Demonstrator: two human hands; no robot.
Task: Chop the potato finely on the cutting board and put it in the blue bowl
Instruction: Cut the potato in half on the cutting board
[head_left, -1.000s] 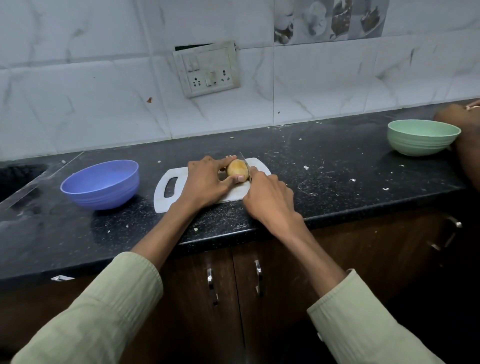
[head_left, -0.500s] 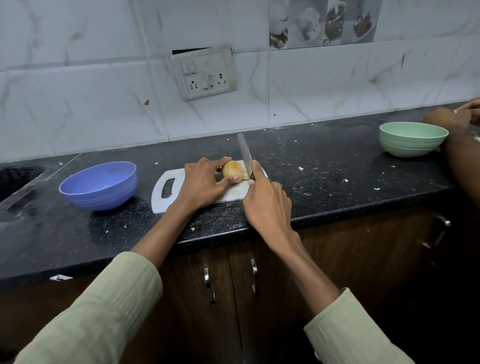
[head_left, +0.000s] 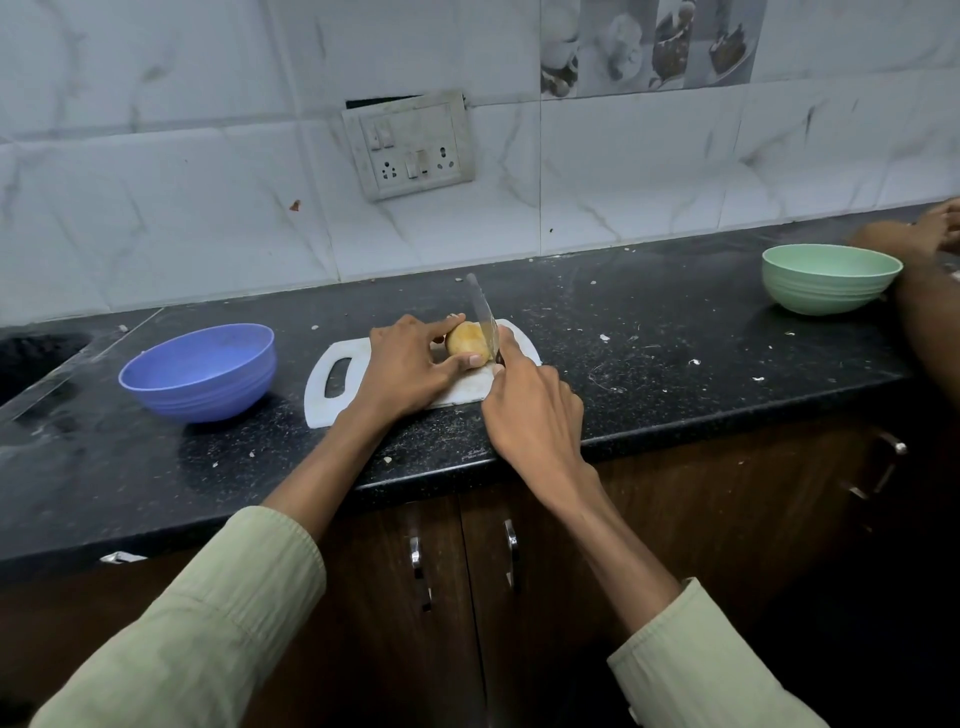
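A yellow-brown potato (head_left: 464, 340) rests on the white cutting board (head_left: 332, 396) at the counter's middle. My left hand (head_left: 410, 366) pinches the potato from the left, index finger behind it and thumb in front. My right hand (head_left: 530, 410) grips a knife (head_left: 483, 317); the blade slants up and away, its edge against the potato's right end. The handle is hidden inside my fist. The blue bowl (head_left: 200, 370) stands left of the board and looks empty.
A green bowl (head_left: 830, 278) sits at the far right, with another person's arm (head_left: 919, 270) beside it. A dark sink (head_left: 31, 358) lies at the far left. Crumbs dot the black counter (head_left: 675, 332). A socket panel (head_left: 410, 145) hangs on the tiled wall.
One second ago the blade lay low across the potato; it then tilted up, and now it presses on the potato's right end. My left hand keeps its hold.
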